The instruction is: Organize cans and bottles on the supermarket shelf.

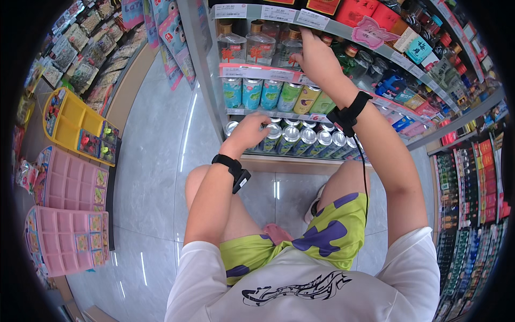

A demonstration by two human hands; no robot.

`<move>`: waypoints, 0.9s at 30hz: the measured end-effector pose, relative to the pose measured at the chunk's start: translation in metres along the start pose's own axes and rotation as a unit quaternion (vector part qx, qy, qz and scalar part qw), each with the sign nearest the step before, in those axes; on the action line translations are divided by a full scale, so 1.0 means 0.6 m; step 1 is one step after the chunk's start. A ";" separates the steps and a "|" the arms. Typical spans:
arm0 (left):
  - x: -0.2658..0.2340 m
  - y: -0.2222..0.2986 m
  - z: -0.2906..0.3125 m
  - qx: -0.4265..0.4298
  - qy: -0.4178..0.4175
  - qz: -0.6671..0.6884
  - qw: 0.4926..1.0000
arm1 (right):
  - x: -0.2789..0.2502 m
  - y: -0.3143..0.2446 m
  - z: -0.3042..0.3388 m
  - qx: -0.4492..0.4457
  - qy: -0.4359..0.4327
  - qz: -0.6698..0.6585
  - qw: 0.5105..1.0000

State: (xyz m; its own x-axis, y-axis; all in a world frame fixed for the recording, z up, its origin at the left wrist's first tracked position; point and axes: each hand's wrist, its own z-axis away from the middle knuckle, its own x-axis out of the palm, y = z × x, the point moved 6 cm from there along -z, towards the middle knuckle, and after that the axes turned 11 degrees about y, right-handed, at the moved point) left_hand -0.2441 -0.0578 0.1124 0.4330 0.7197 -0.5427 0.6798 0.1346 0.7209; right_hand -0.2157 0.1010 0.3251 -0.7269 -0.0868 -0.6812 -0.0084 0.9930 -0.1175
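Note:
My right hand [321,63] reaches up to the bottle shelf, its index finger stretched toward the price strip and its thumb out to the left. Beside its thumb stands a clear glass bottle [286,53] with a dark cap; the other fingers are partly hidden. Lower down, my left hand [250,132] hovers by the bottom row of upright cans [288,140], its fingers loosely bent and apart, with nothing visible in them. Blue cans [251,94] and a yellow can [307,100] line the shelf between the two hands.
A metal shelf post [206,70] rises left of the bottles. Further right, dark bottles [351,61] and boxed goods fill the shelves. Yellow [71,115] and pink [70,231] compartment trays stand at the left. My bent knees flank the grey tiled floor [268,198] before the shelf.

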 end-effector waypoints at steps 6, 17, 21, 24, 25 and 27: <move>-0.003 0.001 0.001 -0.005 -0.001 0.000 1.000 | -0.002 -0.006 -0.009 0.005 0.033 0.008 0.999; 0.006 0.002 -0.008 -0.003 -0.014 -0.001 1.000 | 0.008 -0.004 -0.012 0.024 0.012 0.018 0.999; 0.004 0.005 -0.006 0.001 -0.004 0.003 1.000 | -0.031 -0.014 0.006 0.021 0.054 0.009 0.998; -0.007 0.010 -0.003 -0.005 0.003 0.010 1.000 | -0.075 0.027 0.027 0.014 0.073 0.019 0.997; -0.014 0.009 0.000 -0.014 0.001 0.006 1.000 | -0.082 0.042 0.038 0.027 0.074 0.010 0.997; -0.016 0.008 -0.001 -0.018 -0.004 0.005 1.000 | -0.094 0.063 0.049 0.052 0.070 0.002 0.996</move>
State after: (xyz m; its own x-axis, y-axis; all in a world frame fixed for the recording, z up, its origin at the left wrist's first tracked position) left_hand -0.2453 -0.0634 0.1214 0.4439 0.7160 -0.5388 0.6535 0.1528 0.7414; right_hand -0.1546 0.1412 0.3378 -0.8153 -0.0628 -0.5756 0.0612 0.9792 -0.1935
